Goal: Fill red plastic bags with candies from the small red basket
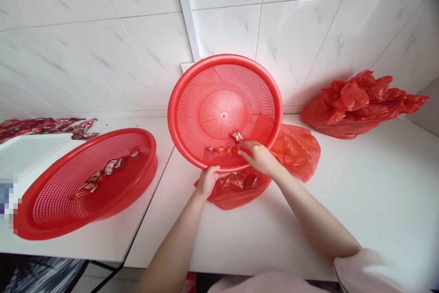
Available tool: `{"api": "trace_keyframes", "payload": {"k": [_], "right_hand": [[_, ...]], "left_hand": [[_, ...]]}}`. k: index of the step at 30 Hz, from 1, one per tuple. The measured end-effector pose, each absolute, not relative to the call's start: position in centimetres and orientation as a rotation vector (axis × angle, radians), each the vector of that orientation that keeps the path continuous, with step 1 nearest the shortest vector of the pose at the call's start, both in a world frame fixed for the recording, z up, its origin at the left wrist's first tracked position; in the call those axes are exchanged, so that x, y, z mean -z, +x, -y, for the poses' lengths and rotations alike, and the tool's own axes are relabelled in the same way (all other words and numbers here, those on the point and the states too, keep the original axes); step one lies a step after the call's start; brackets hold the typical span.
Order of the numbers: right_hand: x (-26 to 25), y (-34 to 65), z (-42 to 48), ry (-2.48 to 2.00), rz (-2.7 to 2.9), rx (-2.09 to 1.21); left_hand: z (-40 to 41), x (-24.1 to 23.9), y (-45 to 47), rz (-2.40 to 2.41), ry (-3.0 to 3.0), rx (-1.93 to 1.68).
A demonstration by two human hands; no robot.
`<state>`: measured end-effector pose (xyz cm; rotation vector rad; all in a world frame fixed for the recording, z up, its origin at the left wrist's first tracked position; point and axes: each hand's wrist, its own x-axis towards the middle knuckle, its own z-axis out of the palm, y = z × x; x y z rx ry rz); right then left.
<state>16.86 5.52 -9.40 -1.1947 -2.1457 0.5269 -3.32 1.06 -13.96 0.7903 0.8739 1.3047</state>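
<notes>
A round red mesh basket stands tilted up against the tiled wall, resting on a red plastic bag that holds wrapped candies. My left hand grips the basket's lower rim. My right hand reaches inside the basket at its low edge, fingertips touching a few red wrapped candies lying there. One more candy sits just above them.
A second red mesh basket lies flat at left with several candies in it. A white tray and red wrappers sit at far left. A crumpled red bag rests at back right. A gap separates two white tables.
</notes>
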Motion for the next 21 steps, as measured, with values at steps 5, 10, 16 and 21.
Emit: {"api": "trace_keyframes", "payload": {"k": [5, 10, 16, 21], "right_hand": [[10.3, 16.5, -5.6, -1.169, 2.392, -0.501], [9.0, 17.3, -5.5, -1.105, 2.103, -0.827], [7.3, 17.9, -4.9, -0.970, 2.123, -0.923], [8.7, 16.5, -4.6, -0.998, 2.246, -0.681]], "left_hand": [[-0.7, 14.2, -2.7, -0.854, 0.783, -1.306], [-1.2, 14.1, -3.4, -0.874, 0.751, -1.325], [-1.2, 13.2, -3.5, -0.856, 0.724, -1.352], [-0.7, 13.4, -2.8, -0.857, 0.755, -1.266]]}}
